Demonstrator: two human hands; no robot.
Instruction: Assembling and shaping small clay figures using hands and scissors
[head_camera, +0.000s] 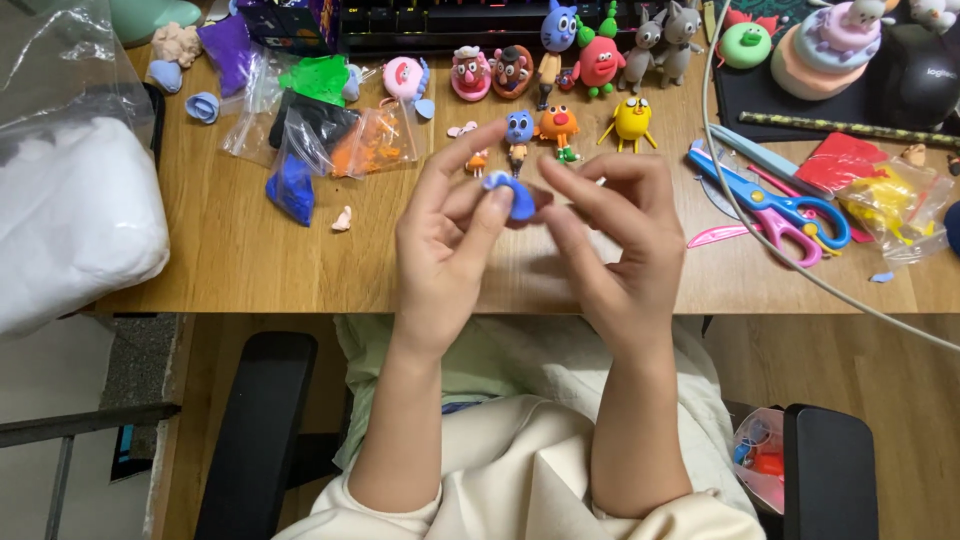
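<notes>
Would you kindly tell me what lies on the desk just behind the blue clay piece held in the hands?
Behind the blue clay piece, small clay figures stand: a blue-headed one, an orange one. The left hand and right hand cover the desk beneath.

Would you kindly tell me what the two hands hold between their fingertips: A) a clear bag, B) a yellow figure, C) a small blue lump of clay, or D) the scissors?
C: the left hand and right hand pinch a small blue lump of clay above the table; the scissors lie untouched.
</notes>
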